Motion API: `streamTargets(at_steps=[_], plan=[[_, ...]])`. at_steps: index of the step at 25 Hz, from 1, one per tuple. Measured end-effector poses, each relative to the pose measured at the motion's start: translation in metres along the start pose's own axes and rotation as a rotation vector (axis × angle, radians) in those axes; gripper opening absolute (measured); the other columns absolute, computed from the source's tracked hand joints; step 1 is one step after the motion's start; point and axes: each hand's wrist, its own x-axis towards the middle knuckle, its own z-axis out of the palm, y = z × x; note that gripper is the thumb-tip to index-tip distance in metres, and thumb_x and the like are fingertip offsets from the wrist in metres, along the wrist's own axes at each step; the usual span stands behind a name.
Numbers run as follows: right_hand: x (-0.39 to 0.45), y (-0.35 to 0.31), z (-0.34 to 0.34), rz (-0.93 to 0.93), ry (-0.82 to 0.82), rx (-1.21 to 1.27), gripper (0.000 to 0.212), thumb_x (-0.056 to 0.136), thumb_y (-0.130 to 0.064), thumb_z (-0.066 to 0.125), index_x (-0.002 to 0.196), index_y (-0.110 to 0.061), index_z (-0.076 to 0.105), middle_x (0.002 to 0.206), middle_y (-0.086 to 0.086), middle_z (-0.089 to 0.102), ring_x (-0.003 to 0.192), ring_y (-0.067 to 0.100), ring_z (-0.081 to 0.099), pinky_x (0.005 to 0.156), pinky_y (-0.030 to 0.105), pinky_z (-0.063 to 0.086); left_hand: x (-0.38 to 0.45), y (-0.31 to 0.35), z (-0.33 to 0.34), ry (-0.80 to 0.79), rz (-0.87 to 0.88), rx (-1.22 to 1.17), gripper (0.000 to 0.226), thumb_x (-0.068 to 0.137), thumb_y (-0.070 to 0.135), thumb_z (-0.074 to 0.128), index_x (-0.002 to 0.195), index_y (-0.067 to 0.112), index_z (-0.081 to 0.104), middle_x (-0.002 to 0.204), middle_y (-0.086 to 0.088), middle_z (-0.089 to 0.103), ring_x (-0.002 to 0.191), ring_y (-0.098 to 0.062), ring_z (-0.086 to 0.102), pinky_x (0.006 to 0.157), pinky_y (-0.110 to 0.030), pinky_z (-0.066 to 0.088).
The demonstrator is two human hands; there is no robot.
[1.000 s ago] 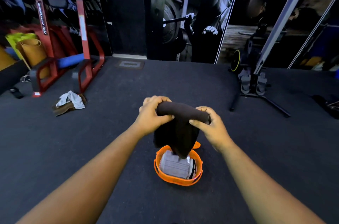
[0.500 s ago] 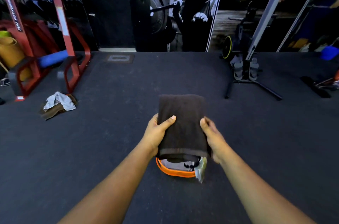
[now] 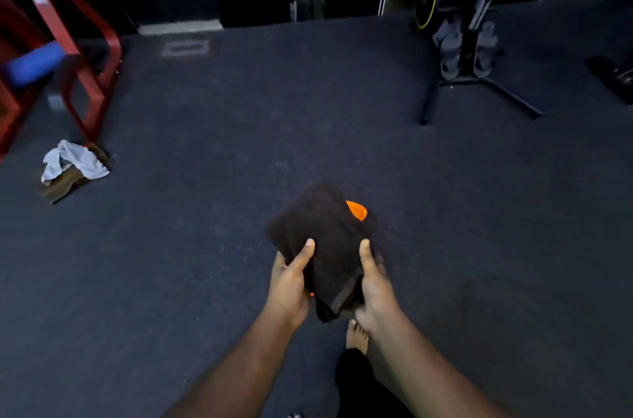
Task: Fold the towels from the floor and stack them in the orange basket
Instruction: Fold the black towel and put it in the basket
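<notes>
Low in the middle of my head view, both hands hold one folded dark brown towel flat between them. My left hand grips its left edge, thumb lying on top, fingers tucked under where I can't see them. My right hand grips the right edge the same way, thumb on top, the rest under the cloth. Both grips are closed on the towel, not loose.

Orange basket sits directly under the towel and is almost fully covered; I only get a bit of orange rim past the towel's far right corner and a sliver by my left palm. Can't tell if the towel touches the basket or what's inside it.

Bare foot shows just below my right wrist, dark trouser leg behind it.

Far left on the dark rubber floor, well apart from the basket, lies a crumpled white towel on top of a brown towel, both unfolded, close to the foot of a red rack. Blue roller sits within that rack. Upper right there's a black stand with grey pieces on it, blurred.
</notes>
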Motion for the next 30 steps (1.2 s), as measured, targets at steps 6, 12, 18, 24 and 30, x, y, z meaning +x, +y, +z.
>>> streamTargets(at_steps=[6,12,18,24,30], plan=[[0.158,-0.016,-0.042,-0.053,0.056,-0.196,0.021,0.089,-0.019,0.079,0.108,-0.026,0.072,0.117,0.007,0.075,0.115,0.032,0.069,0.101,0.053,0.054,0.127,-0.040,-0.031,0.061,-0.110,0.186,0.033,0.086,0.020,0.073,0.118,0.020,0.065,0.107,-0.004,0.075,0.090,-0.022,0.071,0.079,-0.037,0.054],[0.315,0.025,-0.101,0.071,-0.066,-0.573,0.044,0.095,-0.016,0.072,0.136,-0.023,0.060,0.130,-0.003,0.070,0.122,0.017,0.065,0.100,0.036,0.054,0.285,-0.111,-0.090,0.074,-0.367,0.719,0.105,0.051,0.083,0.080,0.135,0.024,0.062,0.118,0.000,0.076,0.109,-0.021,0.073,0.090,-0.044,0.059],[0.481,0.150,-0.155,-0.068,-0.093,-0.870,0.052,0.097,-0.020,0.069,0.145,-0.021,0.048,0.149,-0.004,0.051,0.138,0.012,0.047,0.115,0.033,0.038,0.416,-0.261,-0.154,0.254,-0.270,1.019,0.040,0.092,0.046,0.072,0.110,0.012,0.065,0.099,-0.005,0.071,0.092,-0.026,0.069,0.068,-0.029,0.050],[0.610,0.295,-0.198,-0.193,-0.046,-0.973,0.061,0.096,-0.024,0.071,0.149,-0.017,0.042,0.155,0.000,0.044,0.146,0.016,0.037,0.122,0.044,0.031,0.514,-0.366,-0.242,0.212,-0.179,1.180,0.039,0.098,0.025,0.067,0.128,0.003,0.054,0.105,-0.005,0.062,0.099,-0.025,0.060,0.075,-0.027,0.036],[0.600,0.290,-0.186,-0.460,0.222,-1.224,0.072,0.093,-0.034,0.070,0.154,-0.018,0.035,0.155,0.011,0.037,0.145,0.028,0.035,0.121,0.045,0.030,0.514,-0.359,-0.235,0.097,0.095,1.340,0.059,0.098,0.030,0.066,0.147,0.008,0.041,0.139,-0.012,0.053,0.130,-0.031,0.051,0.101,-0.036,0.042]])
